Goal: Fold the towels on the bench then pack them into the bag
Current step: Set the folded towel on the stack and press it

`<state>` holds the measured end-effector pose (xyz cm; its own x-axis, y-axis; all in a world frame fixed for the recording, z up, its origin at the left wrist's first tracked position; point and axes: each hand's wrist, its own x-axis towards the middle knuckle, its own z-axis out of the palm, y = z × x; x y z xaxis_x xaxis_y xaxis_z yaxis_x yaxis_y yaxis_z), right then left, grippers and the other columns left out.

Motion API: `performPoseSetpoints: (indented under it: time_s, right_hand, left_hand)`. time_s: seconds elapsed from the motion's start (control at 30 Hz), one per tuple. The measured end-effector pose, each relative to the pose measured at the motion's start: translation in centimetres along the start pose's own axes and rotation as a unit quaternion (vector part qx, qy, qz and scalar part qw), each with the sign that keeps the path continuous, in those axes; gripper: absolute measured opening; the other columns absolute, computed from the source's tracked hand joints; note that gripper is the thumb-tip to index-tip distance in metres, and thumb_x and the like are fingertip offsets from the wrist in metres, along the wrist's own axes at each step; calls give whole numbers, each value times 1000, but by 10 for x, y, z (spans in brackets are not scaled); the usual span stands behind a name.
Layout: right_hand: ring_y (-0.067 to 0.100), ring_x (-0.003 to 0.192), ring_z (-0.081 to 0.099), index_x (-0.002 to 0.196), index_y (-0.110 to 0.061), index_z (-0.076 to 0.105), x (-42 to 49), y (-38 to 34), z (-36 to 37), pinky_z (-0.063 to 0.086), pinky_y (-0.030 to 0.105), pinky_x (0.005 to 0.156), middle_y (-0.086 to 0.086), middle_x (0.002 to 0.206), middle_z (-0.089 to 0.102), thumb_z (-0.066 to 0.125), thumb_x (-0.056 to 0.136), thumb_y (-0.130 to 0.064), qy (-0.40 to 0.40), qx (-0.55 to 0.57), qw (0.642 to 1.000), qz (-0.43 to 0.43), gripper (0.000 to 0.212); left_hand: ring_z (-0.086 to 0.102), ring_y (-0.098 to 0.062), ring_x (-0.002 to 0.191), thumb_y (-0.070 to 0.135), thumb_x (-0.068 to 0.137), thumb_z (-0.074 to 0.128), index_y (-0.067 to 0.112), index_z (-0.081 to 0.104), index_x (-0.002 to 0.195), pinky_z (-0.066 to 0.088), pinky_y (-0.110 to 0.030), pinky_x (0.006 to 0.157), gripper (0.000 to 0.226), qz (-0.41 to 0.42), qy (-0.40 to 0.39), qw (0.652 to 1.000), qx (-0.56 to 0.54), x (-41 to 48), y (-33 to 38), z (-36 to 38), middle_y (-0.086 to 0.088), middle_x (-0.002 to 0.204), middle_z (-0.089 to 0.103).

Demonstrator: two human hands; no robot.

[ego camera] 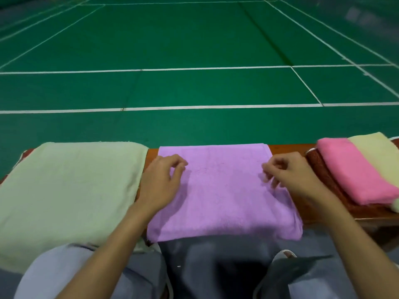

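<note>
purple towel (224,190) flat on bench (287,148) at 6 o'clock, near edge hanging toward lap; looks part folded. left hand (160,182) at 7 and right hand (289,175) at 4 over its sides, fingers loosely curled, grasping nothing. pale green towel (64,190) at 8, spread wide, likely needs more folds. pink towel (354,169) and pale yellow towel (375,152) at 3, folded, atop red-brown cloth (323,175). bag not identifiable; packing apparently not begun.

The left arm (112,244) is angling toward 1 o'clock and the right arm (349,234) toward 11. The left hand (160,180) and right hand (293,175) are hovering palm-down, fingers (180,161) loosely curling.
</note>
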<state>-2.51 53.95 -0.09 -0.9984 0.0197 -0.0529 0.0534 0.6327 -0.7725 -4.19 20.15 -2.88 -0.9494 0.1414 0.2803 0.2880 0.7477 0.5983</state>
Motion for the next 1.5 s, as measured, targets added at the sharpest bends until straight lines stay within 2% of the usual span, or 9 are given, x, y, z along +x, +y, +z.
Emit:
performPoseSetpoints:
  time_s: [0.1,0.17,0.3,0.67,0.87,1.0,1.27,1.37,1.5]
  right_hand:
    - [25,116,66,125,-24,67,2,-6,57,52,45,101,4,127,71,54,97,-39,79,-159,979,-100,35]
    - [20,156,19,159,-25,32,-4,-9,89,18,44,126,1,168,25,34,102,-49,-5,-205,968,-147,62]
    - [12,153,-24,161,-31,-11,-7,0,129,-5,50,127,-11,167,-22,11,106,-55,-93,-324,928,-158,64]
    - [26,157,-11,164,-21,-2,7,51,64,-1,52,126,-1,170,-11,-9,90,-68,6,-379,925,20,88]
    - [31,157,8,163,-17,15,8,40,65,10,53,125,5,171,8,12,103,-56,31,-350,936,32,72]
    - [38,116,51,131,-6,53,12,30,54,43,46,93,20,132,56,49,103,-36,204,-297,931,54,41]
    - [24,60,52,74,-7,66,25,22,33,37,31,56,11,71,65,65,91,-34,124,-248,947,163,32]
    - [32,66,58,74,-2,63,27,23,24,47,38,62,14,70,65,66,91,-27,124,-171,968,139,31]
    - [23,69,56,91,-9,57,23,23,13,43,31,64,6,73,62,68,91,-3,75,53,988,127,13]
  left_hand:
    - [39,-24,146,40,107,30,18,55,146,34,-45,119,51,66,-52,993,84,-5,5,38,-2,153,52]
    - [3,-21,159,48,106,13,22,26,163,9,-45,129,64,82,-128,980,129,-10,12,56,2,171,15]
    - [-23,-17,155,59,94,-12,27,-11,162,-13,-42,127,75,63,-193,957,206,-19,7,73,6,169,-19]
    - [-17,-23,157,55,98,-5,17,-5,163,-5,-48,128,76,-62,-133,961,234,-12,-41,41,-3,170,-13]
    - [7,-28,159,52,108,19,12,20,163,10,-47,129,68,-92,-78,982,146,-13,-31,35,-8,171,12]
    - [50,-35,111,43,95,63,5,50,126,45,-50,94,51,-162,55,971,165,-11,-21,23,-17,122,54]
    - [59,-38,73,24,89,65,14,41,63,44,-39,59,36,-231,-24,970,76,9,-35,18,-8,68,54]
    - [51,-23,62,18,90,67,10,50,71,37,-30,54,26,-276,-44,960,9,13,-30,4,-8,67,54]
    - [67,-27,85,15,91,74,1,66,103,52,-36,70,20,-345,-57,918,-185,17,-21,-18,-12,97,71]
